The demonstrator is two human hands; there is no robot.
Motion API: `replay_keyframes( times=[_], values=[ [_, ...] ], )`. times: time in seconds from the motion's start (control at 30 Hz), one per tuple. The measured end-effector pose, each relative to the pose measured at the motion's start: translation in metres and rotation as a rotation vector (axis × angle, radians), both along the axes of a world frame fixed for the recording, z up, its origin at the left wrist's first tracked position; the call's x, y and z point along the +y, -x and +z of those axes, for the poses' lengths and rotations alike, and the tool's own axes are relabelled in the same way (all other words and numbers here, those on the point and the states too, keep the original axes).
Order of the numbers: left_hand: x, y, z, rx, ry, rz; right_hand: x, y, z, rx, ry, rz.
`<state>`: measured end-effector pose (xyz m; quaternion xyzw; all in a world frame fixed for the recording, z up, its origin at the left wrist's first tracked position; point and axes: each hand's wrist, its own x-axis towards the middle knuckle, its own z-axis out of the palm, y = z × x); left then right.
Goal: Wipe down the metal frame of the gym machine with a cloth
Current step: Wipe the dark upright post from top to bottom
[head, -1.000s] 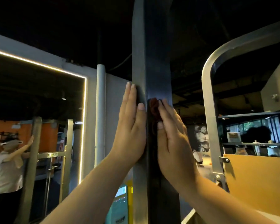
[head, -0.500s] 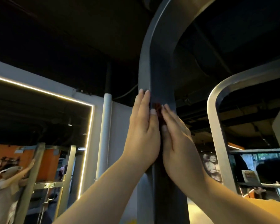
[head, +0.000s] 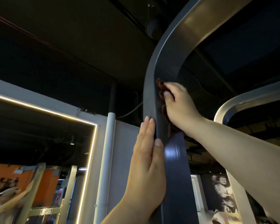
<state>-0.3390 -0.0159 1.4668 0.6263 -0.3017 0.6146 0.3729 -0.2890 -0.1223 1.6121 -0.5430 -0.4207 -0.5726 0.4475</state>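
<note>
Dark metal frame (head: 176, 175) rises upright, then curves right overhead. Left hand (head: 145, 172) lies flat on the upright's left face, fingers straight, thumb on the front edge. Above it, right hand (head: 179, 104) grips a dark red cloth (head: 160, 85) with bent fingers, cloth touching the frame where the curve starts; a light-edged mirror (head: 87, 159) stands far left.

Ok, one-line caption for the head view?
Right hand holds a dark red cloth against the curved frame; left hand rests flat below.

Open air lies between the dark frame (head: 176, 175) and the silver arch (head: 242, 101) to its right. On its left a white pipe (head: 108, 143) stands near, narrowing that side.
</note>
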Motion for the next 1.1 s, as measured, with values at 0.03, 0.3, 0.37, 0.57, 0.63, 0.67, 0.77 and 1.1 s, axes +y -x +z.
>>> replay_keyframes(
  times=[0.03,0.3,0.37,0.57,0.63,0.67,0.77,1.1],
  values=[
    [0.000,0.000,0.000,-0.016,0.010,-0.002,0.002,0.001,0.000,0.009,0.004,0.014],
    [0.004,-0.001,-0.003,-0.047,0.081,-0.094,0.016,-0.003,-0.190,-0.142,0.032,0.005],
    [0.003,0.000,-0.012,-0.021,0.069,-0.066,0.012,-0.004,-0.227,-0.114,0.071,0.003],
    [0.010,-0.001,-0.059,-0.006,-0.004,0.029,0.001,-0.005,-0.184,-0.026,0.079,0.012],
    [0.011,-0.002,-0.081,0.014,-0.010,0.041,0.006,-0.005,-0.192,0.006,0.038,0.002],
    [0.012,-0.003,-0.093,0.019,-0.022,0.054,0.009,-0.005,-0.207,0.006,0.018,-0.010],
    [0.012,-0.004,-0.125,0.022,-0.034,0.053,0.015,-0.002,-0.284,-0.004,0.017,-0.008],
    [0.011,-0.001,-0.174,0.030,-0.022,0.073,0.009,0.003,-0.328,0.052,0.065,0.068]
  ],
)
